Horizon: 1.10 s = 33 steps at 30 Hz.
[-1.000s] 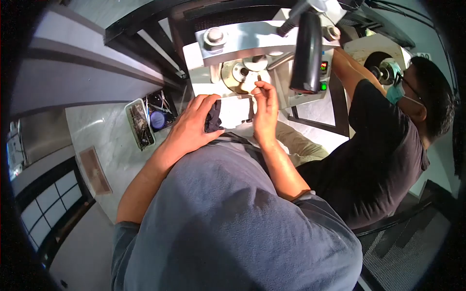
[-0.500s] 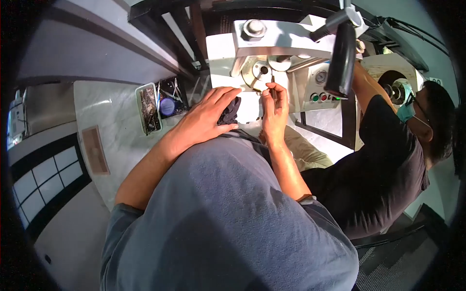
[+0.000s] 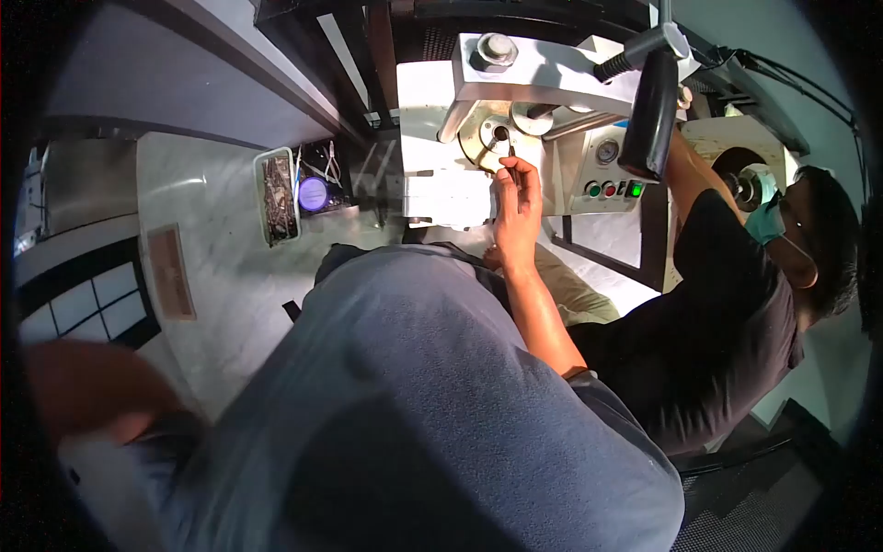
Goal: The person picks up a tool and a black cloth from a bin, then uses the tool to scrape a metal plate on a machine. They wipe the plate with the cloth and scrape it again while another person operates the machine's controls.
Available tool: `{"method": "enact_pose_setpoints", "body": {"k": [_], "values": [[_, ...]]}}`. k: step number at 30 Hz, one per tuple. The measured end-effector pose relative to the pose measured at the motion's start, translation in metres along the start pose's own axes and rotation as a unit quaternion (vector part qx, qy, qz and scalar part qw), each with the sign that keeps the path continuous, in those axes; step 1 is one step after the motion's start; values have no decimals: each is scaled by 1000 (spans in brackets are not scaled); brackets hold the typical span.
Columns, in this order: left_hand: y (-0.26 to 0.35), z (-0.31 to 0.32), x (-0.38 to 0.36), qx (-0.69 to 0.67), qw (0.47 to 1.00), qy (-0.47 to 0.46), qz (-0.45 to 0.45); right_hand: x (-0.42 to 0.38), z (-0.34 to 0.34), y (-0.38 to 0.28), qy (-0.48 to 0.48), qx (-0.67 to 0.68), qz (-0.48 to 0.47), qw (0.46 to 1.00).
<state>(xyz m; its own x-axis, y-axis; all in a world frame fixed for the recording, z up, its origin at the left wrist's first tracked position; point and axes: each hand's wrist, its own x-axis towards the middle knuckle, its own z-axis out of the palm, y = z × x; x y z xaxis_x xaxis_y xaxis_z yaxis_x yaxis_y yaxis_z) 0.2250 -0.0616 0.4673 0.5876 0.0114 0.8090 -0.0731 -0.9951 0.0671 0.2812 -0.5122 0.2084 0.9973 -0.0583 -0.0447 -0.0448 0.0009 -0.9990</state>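
Observation:
My right hand point(image 3: 517, 207) is closed in a pinch on a thin dark rod point(image 3: 512, 151), whose tip points at a round pale metal disc point(image 3: 478, 147) with a dark hole in its middle. Just left of that hand lies a bright metal block point(image 3: 451, 198) on the machine's front. At the far left edge my left arm point(image 3: 101, 386) is smeared by motion; its fingers cannot be made out, nor can anything they may hold.
Over the disc runs a thick metal crossbar point(image 3: 552, 81) with a black handle point(image 3: 648, 115) at its right. A control panel point(image 3: 602, 175) has buttons and a gauge. Close on my right sits a masked co-worker point(image 3: 727, 304). A tray of dark pieces point(image 3: 279, 198) stands left.
My left hand has swung from the machine's front to the far left edge, and the dark cloth under it is gone from there. The right hand keeps its pinch near the disc.

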Motion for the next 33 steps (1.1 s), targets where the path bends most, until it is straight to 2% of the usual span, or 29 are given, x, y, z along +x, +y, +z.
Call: {"method": "enact_pose_setpoints", "body": {"k": [5,6,7,9,11,12,13,15,17,21,25,28,30,33], "values": [[-77,40,25,86,989,-94,-73,2,-2,-2,-3,-17,2,1000],[-85,52,25,92,986,-107,-87,4,-6,9,-13,-13,-19,1000],[-89,53,25,108,983,-110,-95,-1,-3,-11,0,-66,30,997],[-90,66,29,112,982,-118,-97,0,1,3,-1,-9,3,1000],[-90,74,25,118,980,-116,-110,1,-3,11,0,-19,26,999],[-86,72,22,124,979,-111,-114,3,-4,15,3,-67,17,998],[-82,71,19,128,979,-105,-120,4,-2,13,13,-40,49,998],[-76,69,20,130,979,-97,-123,2,5,1,4,8,35,999],[-75,73,20,118,981,-84,-133,2,0,11,10,-26,23,999],[-75,66,29,94,986,-48,-131,0,4,3,1,-2,11,1000],[-57,44,50,24,994,39,-99,1,4,5,5,31,13,999],[-19,20,69,-72,987,132,-49,1,4,10,14,40,11,999],[17,9,76,-162,969,186,-4,1,5,13,21,36,4,999],[68,21,67,-315,928,193,49,0,6,15,29,43,-5,999]]}}
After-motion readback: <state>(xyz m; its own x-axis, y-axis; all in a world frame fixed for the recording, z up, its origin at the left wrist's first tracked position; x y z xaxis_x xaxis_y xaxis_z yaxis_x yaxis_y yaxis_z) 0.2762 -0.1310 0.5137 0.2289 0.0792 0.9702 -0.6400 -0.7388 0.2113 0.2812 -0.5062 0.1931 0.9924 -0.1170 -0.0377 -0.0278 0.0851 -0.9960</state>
